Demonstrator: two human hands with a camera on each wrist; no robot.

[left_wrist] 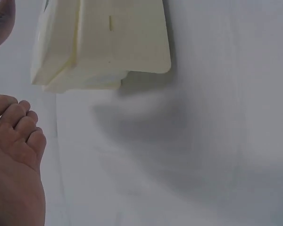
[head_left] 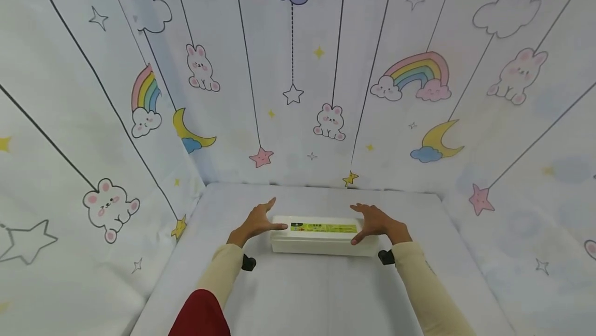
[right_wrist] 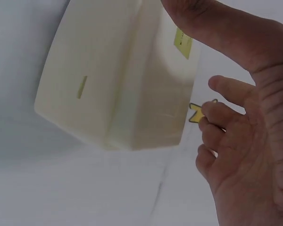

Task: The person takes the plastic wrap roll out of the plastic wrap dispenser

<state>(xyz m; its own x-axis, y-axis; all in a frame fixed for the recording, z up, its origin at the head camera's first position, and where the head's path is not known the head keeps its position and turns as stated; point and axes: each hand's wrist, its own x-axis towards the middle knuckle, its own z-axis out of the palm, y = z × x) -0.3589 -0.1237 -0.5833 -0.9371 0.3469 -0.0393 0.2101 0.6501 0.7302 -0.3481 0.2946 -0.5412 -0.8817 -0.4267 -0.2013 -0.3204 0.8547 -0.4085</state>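
Observation:
A long cream lidded box (head_left: pixel 321 246) lies crosswise on the white surface, with a yellow-green label (head_left: pixel 323 228) on its top. My left hand (head_left: pixel 257 223) is at the box's left end, fingers spread and thumb pointing over the top. At the opposite end, my right hand (head_left: pixel 376 222) has its thumb stretched toward the label, fingers extended beyond the back. From the left wrist, the box (left_wrist: pixel 127 37) shows its end beside the left fingers (left_wrist: pixel 26 127). In the right wrist view, the right thumb (right_wrist: pixel 226 33) overlaps the box (right_wrist: pixel 94 70), and the palm faces it.
The white table surface (head_left: pixel 298 294) stretches in front of the box. Pale cloth walls (head_left: pixel 298 134) printed with rabbits, stars and rainbows stand behind it and at both sides. A dark wrist device (head_left: pixel 249 263) shows by the left sleeve, another (head_left: pixel 386 257) by the right.

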